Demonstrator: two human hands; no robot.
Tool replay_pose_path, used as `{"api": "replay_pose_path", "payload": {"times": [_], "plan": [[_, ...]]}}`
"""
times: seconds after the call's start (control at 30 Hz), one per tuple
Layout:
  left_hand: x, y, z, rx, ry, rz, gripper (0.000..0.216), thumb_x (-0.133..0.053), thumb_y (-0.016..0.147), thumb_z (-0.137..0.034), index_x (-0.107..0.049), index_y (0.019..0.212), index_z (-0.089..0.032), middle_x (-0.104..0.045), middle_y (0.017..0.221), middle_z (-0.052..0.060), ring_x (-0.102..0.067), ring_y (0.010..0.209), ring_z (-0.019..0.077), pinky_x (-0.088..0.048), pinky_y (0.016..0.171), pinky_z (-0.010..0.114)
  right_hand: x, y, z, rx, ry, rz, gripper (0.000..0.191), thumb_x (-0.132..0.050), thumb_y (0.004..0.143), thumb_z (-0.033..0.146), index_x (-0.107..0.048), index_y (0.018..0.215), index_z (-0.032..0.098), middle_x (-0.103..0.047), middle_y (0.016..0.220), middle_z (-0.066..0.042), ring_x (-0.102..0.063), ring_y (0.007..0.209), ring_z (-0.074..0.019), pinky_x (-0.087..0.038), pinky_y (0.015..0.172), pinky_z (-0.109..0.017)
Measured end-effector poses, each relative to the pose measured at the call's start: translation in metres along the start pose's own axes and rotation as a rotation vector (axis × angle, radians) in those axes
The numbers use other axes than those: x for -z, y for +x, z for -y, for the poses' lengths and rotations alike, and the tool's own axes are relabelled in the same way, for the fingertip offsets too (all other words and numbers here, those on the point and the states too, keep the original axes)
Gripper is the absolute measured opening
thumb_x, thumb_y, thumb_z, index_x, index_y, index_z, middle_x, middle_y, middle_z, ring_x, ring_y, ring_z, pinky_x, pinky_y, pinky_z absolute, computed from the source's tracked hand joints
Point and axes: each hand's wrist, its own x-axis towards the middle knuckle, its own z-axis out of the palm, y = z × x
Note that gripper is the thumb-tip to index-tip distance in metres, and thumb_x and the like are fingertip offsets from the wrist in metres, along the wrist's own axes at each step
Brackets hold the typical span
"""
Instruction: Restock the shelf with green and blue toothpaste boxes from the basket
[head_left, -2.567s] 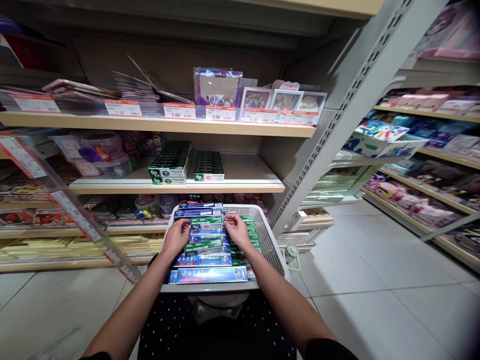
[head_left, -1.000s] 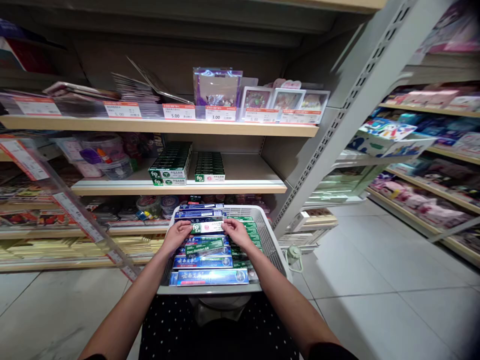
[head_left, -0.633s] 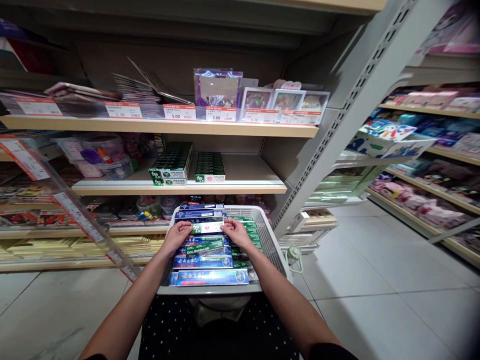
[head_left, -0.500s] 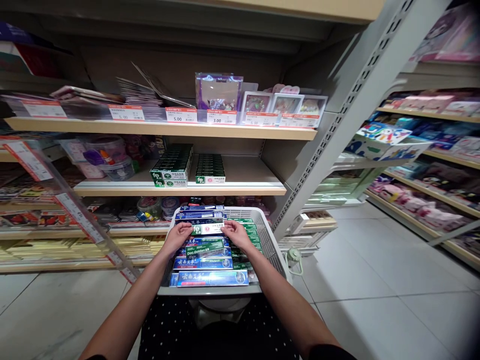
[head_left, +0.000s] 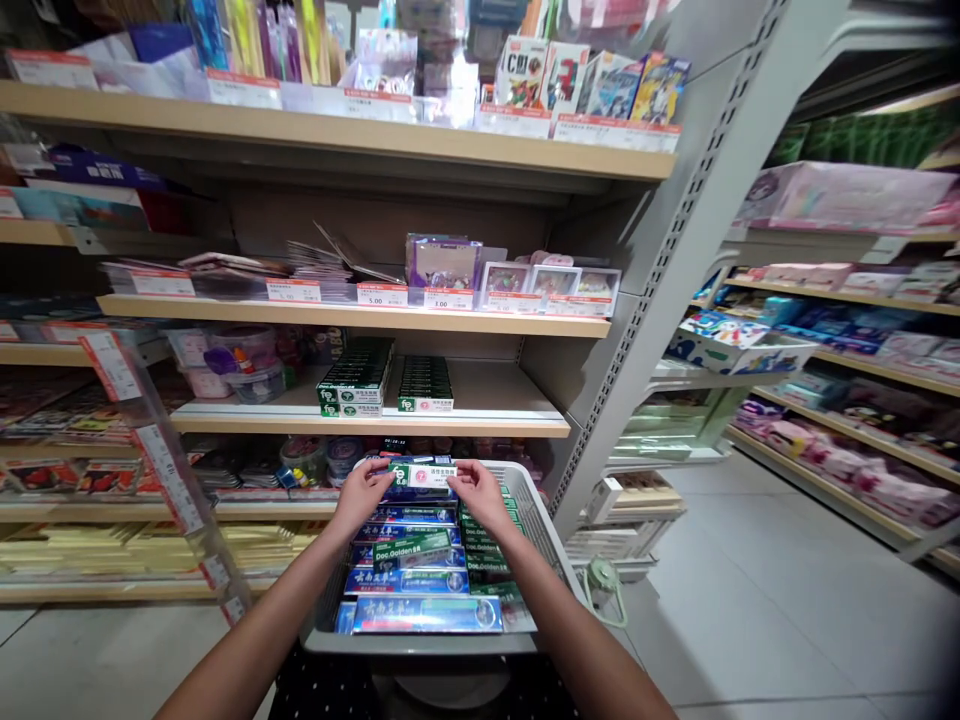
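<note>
A green and white toothpaste box (head_left: pixel 422 476) is gripped at both ends, my left hand (head_left: pixel 362 492) on its left end and my right hand (head_left: pixel 473 492) on its right. It hovers above the far part of a white plastic basket (head_left: pixel 541 520) in front of me. The basket is packed with blue toothpaste boxes (head_left: pixel 426 613) and green ones (head_left: pixel 481 548). On the middle shelf (head_left: pixel 495 405) stand two stacks of matching dark green boxes (head_left: pixel 424 385).
Price tags line the wooden shelf above (head_left: pixel 352 315), which carries small packaged goods. Plastic tubs (head_left: pixel 241 362) stand left of the green stacks. A grey slotted upright (head_left: pixel 660 270) ends the shelving. Tiled floor and another shelf row (head_left: pixel 847 400) are to the right.
Both hands have lifted the green and white box a little above the basket's contents. My head has tilted up, bringing a higher shelf into view.
</note>
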Motion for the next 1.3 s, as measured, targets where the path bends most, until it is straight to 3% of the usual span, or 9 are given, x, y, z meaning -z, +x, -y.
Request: {"api": "replay_pose_path", "payload": {"times": [0.2,0.33,0.5,0.6,0.83,1.3], "plan": [[-0.025,0.046,-0.045,-0.28,0.068,-0.127,0.03,-0.065,0.078,-0.025,-0.061,0.105,-0.014,-0.069,0.104,0.012,-0.068,0.097,0.0223,-0.054,0.09,0.039,-0.002,0.052,0.047,0.197,-0.052,-0.107,0.03,-0.065,0.073,0.031,-0.06,0.1,0.018,-0.067,0.099,-0.007,-0.066,0.089,-0.0194,-0.056,0.082,-0.034],[-0.037,0.071,-0.054,-0.36,0.242,-0.186,0.025,-0.059,0.082,-0.018,-0.06,0.106,-0.013,-0.066,0.105,0.013,-0.067,0.095,0.0221,-0.053,0.089,0.039,-0.01,0.083,0.045,0.27,-0.119,-0.177,0.023,-0.061,0.074,0.024,-0.058,0.097,0.019,-0.065,0.098,-0.006,-0.066,0.091,-0.0195,-0.056,0.085,-0.036],[-0.041,0.084,-0.048,-0.418,0.444,-0.246,0.022,-0.055,0.084,-0.018,-0.061,0.105,-0.013,-0.064,0.104,0.014,-0.066,0.091,0.0235,-0.052,0.087,0.04,-0.019,0.102,0.033,0.334,-0.24,-0.236,0.02,-0.056,0.075,0.015,-0.057,0.095,0.019,-0.057,0.106,-0.008,-0.063,0.094,-0.0194,-0.054,0.089,-0.037],[-0.042,0.089,-0.045,-0.428,0.493,-0.248,0.025,-0.053,0.085,-0.021,-0.061,0.108,-0.012,-0.063,0.107,0.016,-0.064,0.095,0.0255,-0.051,0.088,0.04,-0.023,0.11,0.03,0.325,-0.252,-0.242,0.023,-0.055,0.077,0.013,-0.056,0.099,0.019,-0.052,0.113,-0.009,-0.061,0.099,-0.0188,-0.054,0.091,-0.035],[-0.047,0.103,-0.041,-0.405,0.553,-0.27,0.027,-0.05,0.087,-0.022,-0.061,0.111,-0.014,-0.065,0.106,0.016,-0.062,0.103,0.0283,-0.046,0.096,0.044,-0.026,0.125,0.025,0.268,-0.338,-0.239,0.022,-0.054,0.08,0.015,-0.056,0.101,0.018,-0.057,0.105,-0.01,-0.062,0.094,-0.0207,-0.052,0.091,-0.039],[-0.055,0.12,-0.04,-0.369,0.641,-0.279,0.034,-0.044,0.089,-0.02,-0.059,0.118,-0.008,-0.064,0.109,0.021,-0.061,0.106,0.0316,-0.044,0.096,0.045,-0.027,0.145,0.022,0.206,-0.356,-0.251,0.018,-0.055,0.079,0.016,-0.055,0.097,0.018,-0.059,0.103,-0.009,-0.062,0.088,-0.0187,-0.051,0.087,-0.036]]}}
